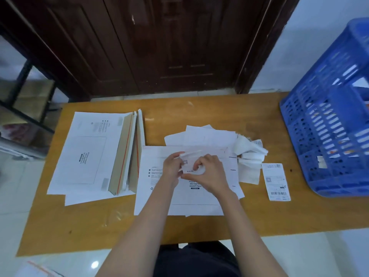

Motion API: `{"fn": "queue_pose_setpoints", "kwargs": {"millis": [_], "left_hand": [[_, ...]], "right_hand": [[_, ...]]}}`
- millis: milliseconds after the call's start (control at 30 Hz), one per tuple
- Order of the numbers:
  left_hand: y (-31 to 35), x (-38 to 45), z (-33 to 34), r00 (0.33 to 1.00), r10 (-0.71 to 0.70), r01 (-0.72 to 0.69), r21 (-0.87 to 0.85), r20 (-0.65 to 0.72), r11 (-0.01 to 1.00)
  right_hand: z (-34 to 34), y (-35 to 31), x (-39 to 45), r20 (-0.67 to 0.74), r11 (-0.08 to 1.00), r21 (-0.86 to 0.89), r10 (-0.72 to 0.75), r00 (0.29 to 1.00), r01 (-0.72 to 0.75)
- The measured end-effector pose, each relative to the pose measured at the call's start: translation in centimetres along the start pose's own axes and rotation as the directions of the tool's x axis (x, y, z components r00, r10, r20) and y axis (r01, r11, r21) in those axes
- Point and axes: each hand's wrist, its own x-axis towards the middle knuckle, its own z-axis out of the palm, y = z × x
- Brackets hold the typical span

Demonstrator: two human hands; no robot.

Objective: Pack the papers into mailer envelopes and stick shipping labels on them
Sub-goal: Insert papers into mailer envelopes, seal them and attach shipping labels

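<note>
Both hands pinch one shipping label (187, 166) between them, my left hand (172, 168) at its left edge and my right hand (209, 172) curled at its lower right, seemingly peeling the backing, just above the mailer envelope (159, 196) lying flat on the wooden table (259, 212). I judge the trick is to strip the liner slowly, keep the sticky face off my fingers, then lay it square over the printed waybill box. Another label (276, 181) waits to the right, near the blue crate (327, 136).
</note>
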Motion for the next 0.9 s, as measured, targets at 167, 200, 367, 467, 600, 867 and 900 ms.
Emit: {"fn": "queue_pose_setpoints", "kwargs": {"millis": [167,200,367,467,600,867,900], "left_hand": [[-0.3,-0.2,-0.5,0.999,-0.031,0.029,-0.079,-0.032,0.996],[-0.6,-0.2,-0.5,0.999,-0.028,0.024,-0.090,-0.045,0.996],[-1.2,-0.2,-0.9,0.996,-0.010,0.008,-0.027,-0.091,1.000],[-1.5,-0.5,-0.9,0.998,-0.008,0.010,0.027,-0.056,1.000],[-2.1,-0.9,-1.1,1.000,0.002,-0.002,0.053,0.000,0.999],[-1.9,-1.0,-1.9,0.945,0.103,-0.225,0.388,0.311,0.894],[-1.6,-1.0,-1.8,0.939,0.078,-0.221,0.412,0.336,0.884]], "right_hand": [[0.6,0.5,-0.7,-0.007,0.999,0.029,0.044,0.999,-0.043],[0.6,0.5,-0.8,0.025,0.998,0.030,0.048,0.999,-0.049],[1.0,0.3,-1.5,0.187,0.932,0.298,0.152,0.971,-0.204],[1.6,0.7,-1.3,0.127,0.868,0.386,0.287,0.950,-0.314],[1.7,1.2,-1.4,0.063,0.838,0.382,0.398,0.915,-0.391],[1.1,1.1,-1.0,0.102,0.848,0.410,0.322,0.941,-0.335],[1.1,1.0,-0.9,0.095,0.846,0.423,0.314,0.945,-0.324]]}}
